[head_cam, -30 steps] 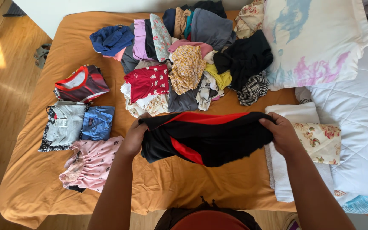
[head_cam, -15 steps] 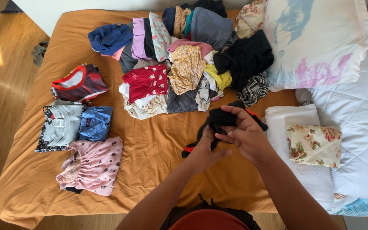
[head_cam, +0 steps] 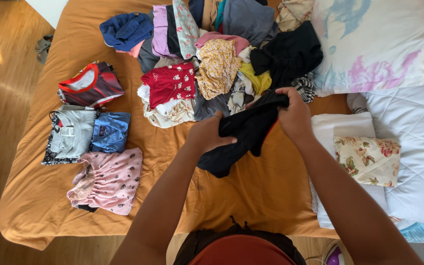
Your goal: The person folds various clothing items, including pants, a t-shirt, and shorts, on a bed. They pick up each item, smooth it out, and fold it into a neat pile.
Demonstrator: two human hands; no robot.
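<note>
Black cloth fills both grips: the left hand (head_cam: pixel 207 133) has its fingers curled shut over the near end of a black garment (head_cam: pixel 244 131), while the right hand (head_cam: pixel 294 117) pinches the far, upper edge with fingers closed tight. A sliver of red trim shows at the garment's right side, just below the right hand. The piece hangs bunched between the two hands, its lower part drooping onto the orange bedspread (head_cam: pixel 251 191), near the middle of the bed and just in front of the person.

Beyond the hands lies a heap of unfolded clothes (head_cam: pixel 212 64), among them a red patterned top (head_cam: pixel 170 83) and a yellow floral piece (head_cam: pixel 217 66). To the left, well apart from the hands, folded items sit in a column: a red and grey shirt (head_cam: pixel 90 84), a grey top (head_cam: pixel 72 132) beside a blue one (head_cam: pixel 110 131), and a pink dotted garment (head_cam: pixel 106 180). On the right, a folded floral cloth (head_cam: pixel 367 160) rests on white linen (head_cam: pixel 339 128), with a large pillow (head_cam: pixel 376 41) above it.
</note>
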